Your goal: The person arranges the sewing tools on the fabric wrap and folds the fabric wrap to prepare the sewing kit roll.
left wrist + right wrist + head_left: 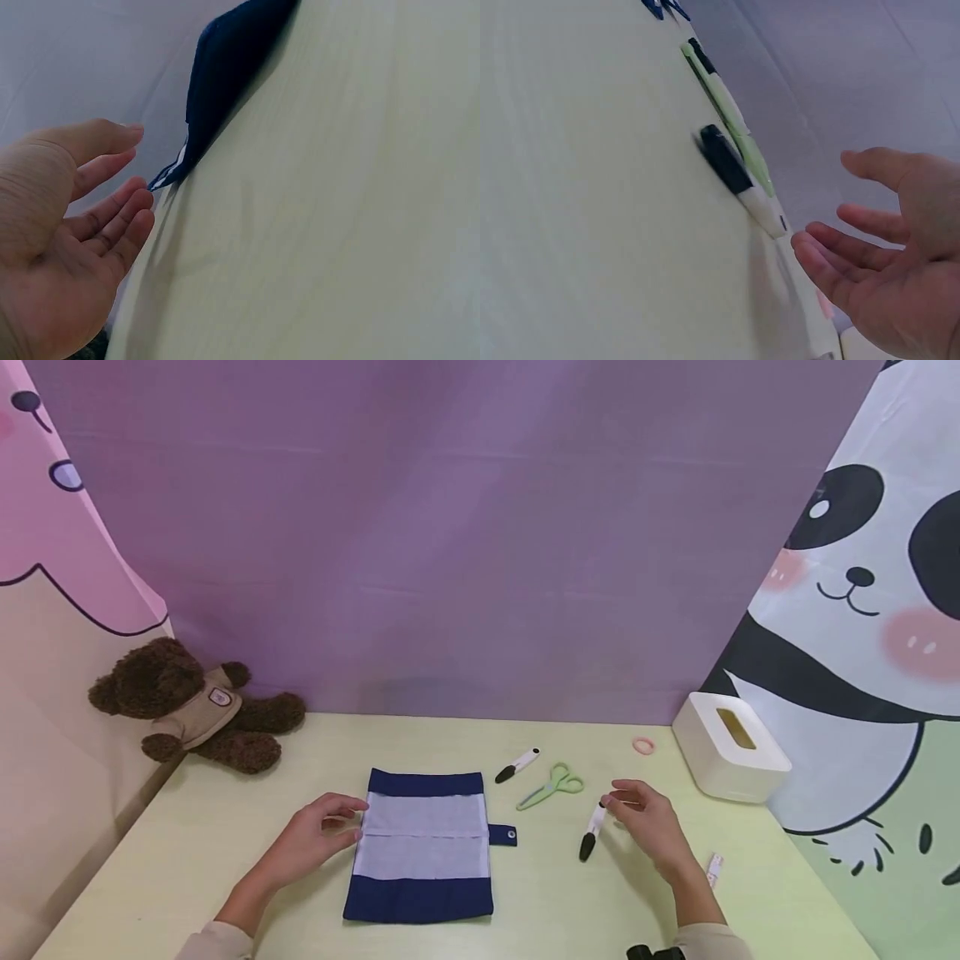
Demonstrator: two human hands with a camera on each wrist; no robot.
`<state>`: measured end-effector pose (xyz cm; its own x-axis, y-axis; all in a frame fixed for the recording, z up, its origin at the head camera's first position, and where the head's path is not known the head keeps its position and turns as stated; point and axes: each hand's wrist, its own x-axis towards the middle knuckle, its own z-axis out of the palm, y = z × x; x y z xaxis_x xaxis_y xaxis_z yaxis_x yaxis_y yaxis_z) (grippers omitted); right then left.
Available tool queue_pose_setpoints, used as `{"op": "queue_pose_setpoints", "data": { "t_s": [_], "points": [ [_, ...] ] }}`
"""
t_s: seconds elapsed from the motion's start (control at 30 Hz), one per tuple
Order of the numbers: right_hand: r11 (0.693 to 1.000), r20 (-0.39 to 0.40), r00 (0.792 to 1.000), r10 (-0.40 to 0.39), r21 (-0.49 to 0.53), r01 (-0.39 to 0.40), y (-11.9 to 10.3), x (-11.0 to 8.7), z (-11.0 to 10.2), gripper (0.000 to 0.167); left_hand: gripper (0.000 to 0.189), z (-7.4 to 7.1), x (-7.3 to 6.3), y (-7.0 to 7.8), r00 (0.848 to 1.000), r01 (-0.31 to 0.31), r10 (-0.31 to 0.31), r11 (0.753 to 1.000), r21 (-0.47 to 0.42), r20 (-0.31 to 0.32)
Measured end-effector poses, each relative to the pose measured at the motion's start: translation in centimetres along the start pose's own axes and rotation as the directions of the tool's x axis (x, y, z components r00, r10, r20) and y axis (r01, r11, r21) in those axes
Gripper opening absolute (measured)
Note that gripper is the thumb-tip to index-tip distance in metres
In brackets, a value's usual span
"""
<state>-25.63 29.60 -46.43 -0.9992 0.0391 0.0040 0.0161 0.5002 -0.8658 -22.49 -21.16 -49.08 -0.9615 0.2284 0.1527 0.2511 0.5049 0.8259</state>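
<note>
An unfolded cloth case (422,857), white inside with navy bands and a snap strap (502,835) on its right, lies flat on the table. My left hand (311,837) is at its left edge, thumb and fingers apart; in the left wrist view the fingertips (142,196) come close to or touch its edge. Beside my right hand (651,828) lies a white marker with a black cap (592,833). The right wrist view shows those fingers spread just off the marker's white end (767,212), gripping nothing.
Green scissors (553,787) and a second black-capped marker (517,766) lie beyond the case. A pink ring (643,746), a white tissue box (731,747) and a small pale patterned item (715,868) are on the right. A brown teddy bear (202,706) sits far left.
</note>
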Motion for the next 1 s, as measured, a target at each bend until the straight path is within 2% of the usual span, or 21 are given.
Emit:
{"op": "queue_pose_setpoints", "data": {
  "t_s": [0.07,0.2,0.37,0.53,0.73,1.0],
  "points": [
    [1.0,-0.017,1.0,0.02,0.0,-0.02,0.3,0.0,0.3,0.052,0.034,0.1,0.1,-0.2,1.0,-0.015,0.015,1.0,-0.016,0.002],
    [0.999,-0.056,0.998,0.036,-0.026,-0.038,0.8,0.1,0.8,0.053,0.034,0.6,0.3,-0.8,1.0,-0.004,0.004,1.0,-0.029,0.007],
    [0.999,-0.107,0.994,0.036,-0.022,-0.039,1.5,0.2,1.5,0.05,0.034,1.0,0.2,-1.2,0.998,0.054,-0.053,0.999,0.007,-0.019],
    [0.999,-0.155,0.988,0.009,-0.037,-0.015,2.0,0.2,2.1,0.048,0.033,1.2,0.0,-1.1,0.998,0.055,-0.053,0.997,0.054,-0.035],
    [0.996,-0.153,0.988,0.02,-0.081,-0.033,1.9,0.1,2.7,0.05,0.033,1.2,-0.1,-1.1,0.998,0.056,-0.053,0.996,0.07,-0.035],
    [0.984,-0.146,0.989,-0.019,-0.178,-0.007,1.9,0.3,3.0,0.054,0.033,1.3,-0.2,-1.2,0.998,0.051,-0.048,0.996,0.073,-0.043]
  ]
}}
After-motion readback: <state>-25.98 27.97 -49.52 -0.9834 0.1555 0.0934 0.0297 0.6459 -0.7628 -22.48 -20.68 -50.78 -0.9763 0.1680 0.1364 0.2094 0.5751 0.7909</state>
